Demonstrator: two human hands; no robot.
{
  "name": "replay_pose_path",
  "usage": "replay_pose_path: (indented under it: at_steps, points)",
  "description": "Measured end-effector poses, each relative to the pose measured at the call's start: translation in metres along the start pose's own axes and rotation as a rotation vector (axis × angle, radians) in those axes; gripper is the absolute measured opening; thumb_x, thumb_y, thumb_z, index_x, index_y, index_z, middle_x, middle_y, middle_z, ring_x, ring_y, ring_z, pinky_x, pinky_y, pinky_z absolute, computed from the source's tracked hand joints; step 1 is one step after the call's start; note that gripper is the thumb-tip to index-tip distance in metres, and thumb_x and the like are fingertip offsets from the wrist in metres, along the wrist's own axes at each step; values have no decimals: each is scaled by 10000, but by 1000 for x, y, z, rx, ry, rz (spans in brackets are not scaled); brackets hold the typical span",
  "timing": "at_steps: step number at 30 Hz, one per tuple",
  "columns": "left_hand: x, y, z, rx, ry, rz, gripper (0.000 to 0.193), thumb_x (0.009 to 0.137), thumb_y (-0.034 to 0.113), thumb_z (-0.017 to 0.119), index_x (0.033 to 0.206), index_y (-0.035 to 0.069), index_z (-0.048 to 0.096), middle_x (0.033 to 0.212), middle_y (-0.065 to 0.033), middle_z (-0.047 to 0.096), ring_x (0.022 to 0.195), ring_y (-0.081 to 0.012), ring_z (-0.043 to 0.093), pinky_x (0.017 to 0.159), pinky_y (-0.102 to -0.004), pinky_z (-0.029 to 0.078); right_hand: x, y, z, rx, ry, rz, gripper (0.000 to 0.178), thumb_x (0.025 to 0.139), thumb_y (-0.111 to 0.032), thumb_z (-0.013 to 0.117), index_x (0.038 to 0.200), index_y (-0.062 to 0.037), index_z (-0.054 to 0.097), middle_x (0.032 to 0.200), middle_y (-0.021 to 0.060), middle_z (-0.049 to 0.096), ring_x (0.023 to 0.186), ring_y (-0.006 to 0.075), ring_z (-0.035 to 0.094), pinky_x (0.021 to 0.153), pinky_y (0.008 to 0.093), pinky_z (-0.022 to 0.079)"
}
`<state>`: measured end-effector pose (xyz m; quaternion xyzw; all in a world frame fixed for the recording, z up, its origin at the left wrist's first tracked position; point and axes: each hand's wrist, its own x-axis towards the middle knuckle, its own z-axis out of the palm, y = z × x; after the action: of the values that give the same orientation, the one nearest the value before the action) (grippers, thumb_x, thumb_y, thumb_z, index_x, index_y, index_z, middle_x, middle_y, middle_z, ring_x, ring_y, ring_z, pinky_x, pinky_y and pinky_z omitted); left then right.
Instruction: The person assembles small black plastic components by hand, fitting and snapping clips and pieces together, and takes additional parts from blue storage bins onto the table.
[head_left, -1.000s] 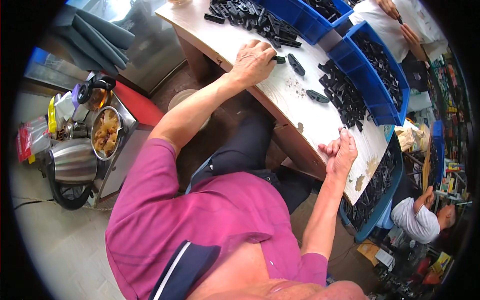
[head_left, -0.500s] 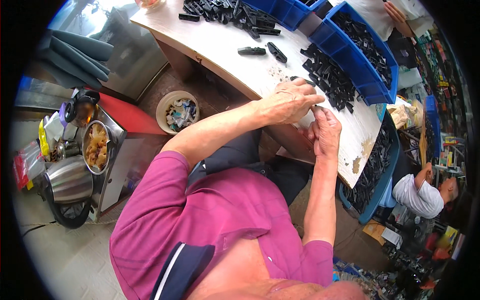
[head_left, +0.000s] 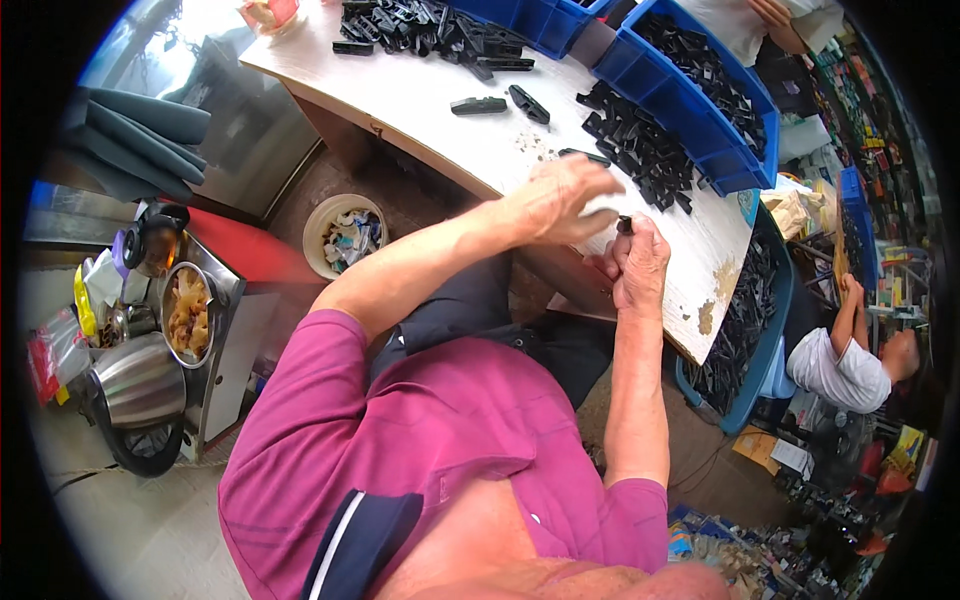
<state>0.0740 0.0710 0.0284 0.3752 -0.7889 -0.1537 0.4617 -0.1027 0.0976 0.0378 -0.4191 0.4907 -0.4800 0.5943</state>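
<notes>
Our fingers (head_left: 622,262) of the right hand (head_left: 636,268) were curled tight together around a small black part (head_left: 624,224), whose tip showed just above the knuckles, a little right of the frame's centre. The left hand (head_left: 562,198) lay over it from the left, its fingers (head_left: 600,182) bent and closed in toward the same part; whether they actually pinched it we could not tell, since the hand hid the contact. Both hands met at the near edge of the pale worktable (head_left: 440,105), which ran from the upper left toward the right of the frame.

Just above our hands a heap of black plastic parts (head_left: 640,150) lay loose on the table, touching the blue bin (head_left: 700,95) in the upper right, itself full of the same parts. Two single black pieces (head_left: 500,102) lay apart from the heap, above centre, and another pile of black parts (head_left: 420,25) sat at the top edge. A second blue bin (head_left: 745,325) of parts stood below the table's right end.

At the left of the frame we saw a steel kettle (head_left: 135,385), a metal bowl of food (head_left: 185,310), and nearer the centre a pale round bucket (head_left: 345,230) on the floor. At the right edge, another person in a white shirt (head_left: 840,365) sat bent over.
</notes>
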Motion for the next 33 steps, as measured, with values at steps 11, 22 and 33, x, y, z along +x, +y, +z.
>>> replay_pose_path:
  at_steps: [11, 22, 33]
  points:
    - [33, -47, 11, 399, -152, -118, 167, 815, 128, 617, 924, 2, 602, 896, -204, 661, 838, -372, 661, 758, -469, 511, 0, 8, -3, 117, 137, -78, 332, 1006, -339, 467, 849, -49, 504, 484, -34, 295, 417, 90, 341, 489, 393, 570]
    - [0, -16, 9, -126, 79, -275, 232, 855, 165, 687, 993, 0, 601, 800, -188, 665, 774, -367, 669, 705, -431, 518, 0, 5, 7, 165, 243, -108, 308, 979, -338, 487, 881, -47, 515, 506, -43, 261, 447, 95, 317, 506, 418, 566]
    - [-5, 9, 11, -646, -54, -660, 290, 976, 267, 562, 1014, -20, 576, 752, -107, 647, 545, -149, 578, 474, -291, 471, 0, 5, 10, 148, 299, -124, 331, 976, -353, 482, 862, -43, 509, 509, -34, 297, 441, 105, 329, 449, 337, 508]
